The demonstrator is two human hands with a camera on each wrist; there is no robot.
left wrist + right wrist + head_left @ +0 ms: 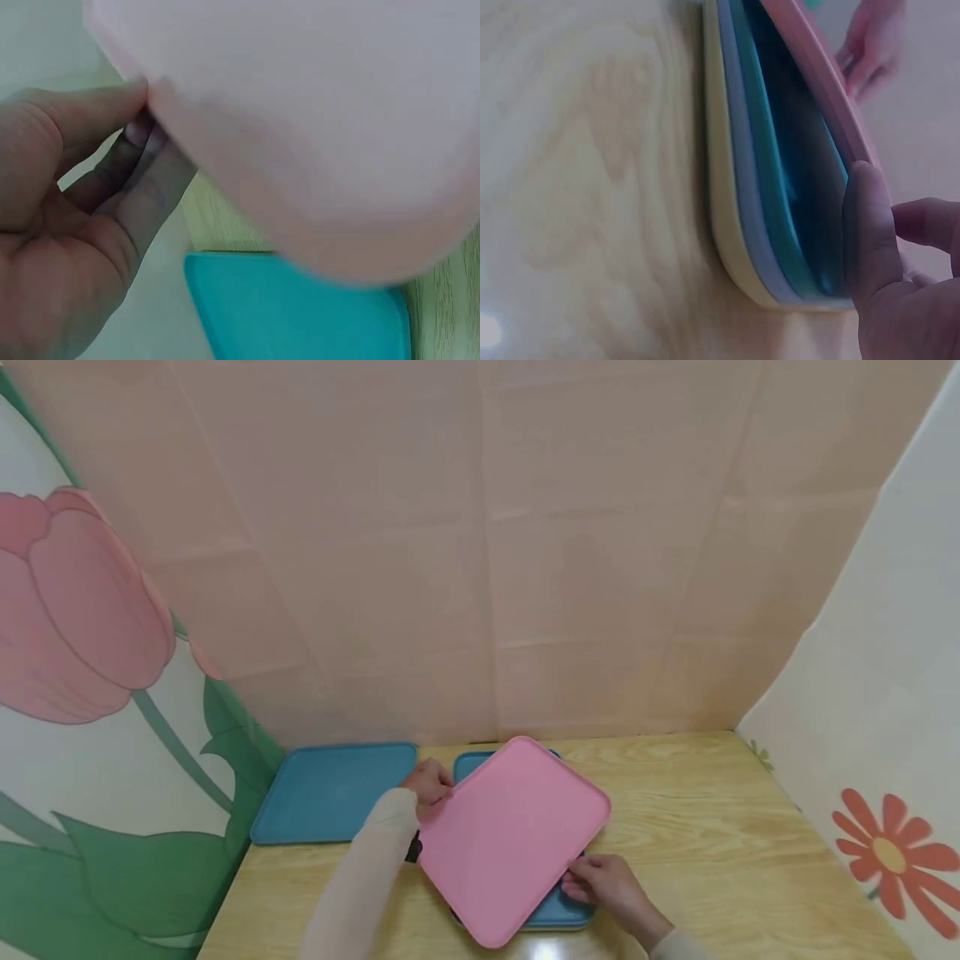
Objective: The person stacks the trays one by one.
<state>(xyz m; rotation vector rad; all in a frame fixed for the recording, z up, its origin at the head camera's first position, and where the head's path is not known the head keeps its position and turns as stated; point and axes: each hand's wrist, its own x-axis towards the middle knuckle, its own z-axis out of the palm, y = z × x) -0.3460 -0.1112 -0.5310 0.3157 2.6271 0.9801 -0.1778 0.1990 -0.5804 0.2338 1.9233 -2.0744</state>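
A pink rectangular tray (517,835) is held between the hands, turned at an angle over a stack of trays. My left hand (429,781) pinches its left edge; thumb and fingertips meet on the rim in the left wrist view, where the tray (315,127) looks pale and blurred. With thumb and fingers, my right hand (606,887) pinches the opposite edge. Beneath it, the right wrist view shows a blue tray (759,127) on top of a lavender one (742,187) and a cream one (721,172). A gap separates the pink tray from the blue tray there.
Another blue tray (330,793) lies at the left on the wood-grain table (712,843). Behind stands a creased pinkish-tan backdrop (487,568). Flower-printed panels flank the table, with a tulip (90,602) on the left and a red flower (888,856) on the right.
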